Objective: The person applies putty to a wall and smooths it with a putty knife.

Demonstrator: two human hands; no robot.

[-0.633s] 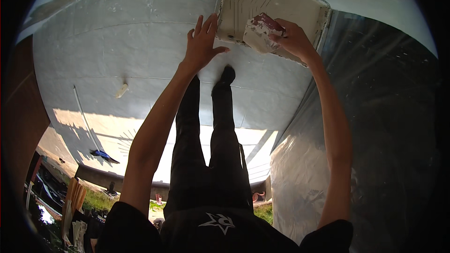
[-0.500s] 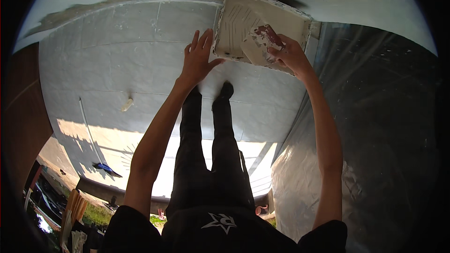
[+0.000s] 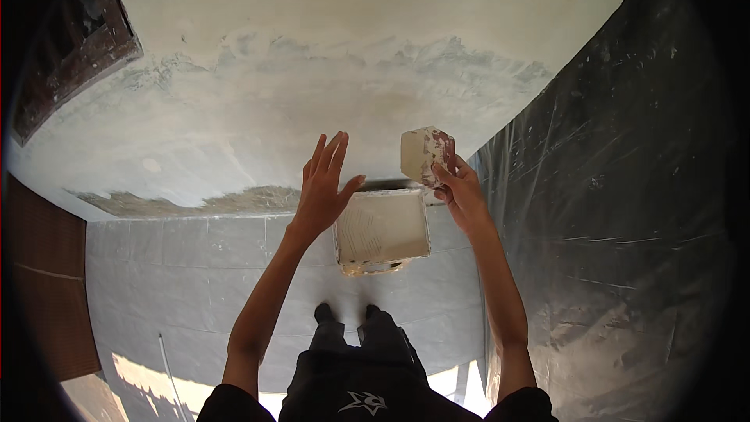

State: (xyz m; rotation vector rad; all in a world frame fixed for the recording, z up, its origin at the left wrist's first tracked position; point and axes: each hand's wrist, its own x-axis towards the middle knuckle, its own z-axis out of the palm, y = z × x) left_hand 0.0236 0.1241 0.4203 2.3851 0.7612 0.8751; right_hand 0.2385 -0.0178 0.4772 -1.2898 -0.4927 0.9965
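My right hand grips a putty knife with a reddish-brown, paste-smeared handle part and a broad pale blade. It is held up in front of the wall, just above and to the right of the tray; whether the blade touches the wall I cannot tell. With fingers stretched and thumb apart, my left hand hovers empty above the tray's left side. The pale rectangular tray lies below both hands, close to the wall's foot, its inside coated with off-white paste and its rim crusted.
Grey sheeting covers the floor, and dark plastic sheeting hangs along the right side. A dark wooden frame is set into the wall at upper left. Below it stands a brown panel. A thin pole lies at lower left.
My right hand has lifted the putty knife up out of the tray toward the wall. My left hand has risen too, still open. The view has tilted up to show more wall.
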